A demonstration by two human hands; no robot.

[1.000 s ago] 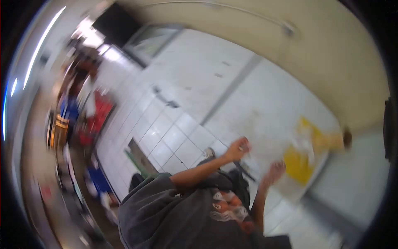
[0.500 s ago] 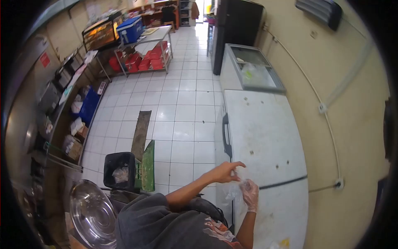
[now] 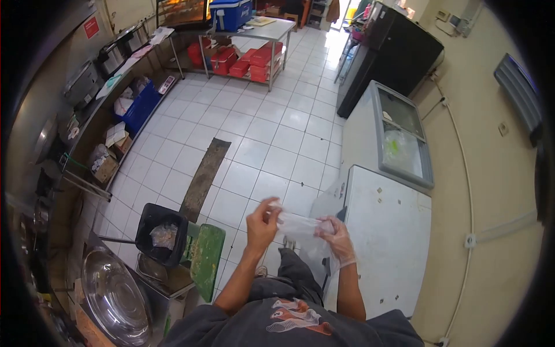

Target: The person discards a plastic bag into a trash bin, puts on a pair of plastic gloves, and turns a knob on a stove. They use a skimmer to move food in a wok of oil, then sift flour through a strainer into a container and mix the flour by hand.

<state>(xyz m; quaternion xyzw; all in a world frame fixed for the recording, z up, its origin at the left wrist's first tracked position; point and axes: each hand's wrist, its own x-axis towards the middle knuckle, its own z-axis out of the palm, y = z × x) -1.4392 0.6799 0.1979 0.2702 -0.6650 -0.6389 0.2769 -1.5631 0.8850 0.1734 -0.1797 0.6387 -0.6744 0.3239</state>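
A thin clear plastic glove [image 3: 299, 224] is stretched between my two hands, in front of my body and above the floor beside the freezer. My bare left hand [image 3: 262, 225] pinches its left end with bent fingers. The right end is gripped by my right hand [image 3: 337, 242], which wears a similar see-through disposable glove reaching the wrist. The film is blurred and folded, so its exact outline is hard to make out.
To my right stands a white chest freezer [image 3: 381, 243], with a glass-topped freezer [image 3: 430, 159] beyond it. A black bin [image 3: 151, 217], a green stool [image 3: 208, 257] and a steel bowl [image 3: 118, 298] are on the left. A metal table [image 3: 272, 29] stands farther off.
Both hands have moved left from over the freezer's edge and drawn apart, pulling the plastic wide between them. My view has turned right and my body now faces more forward.
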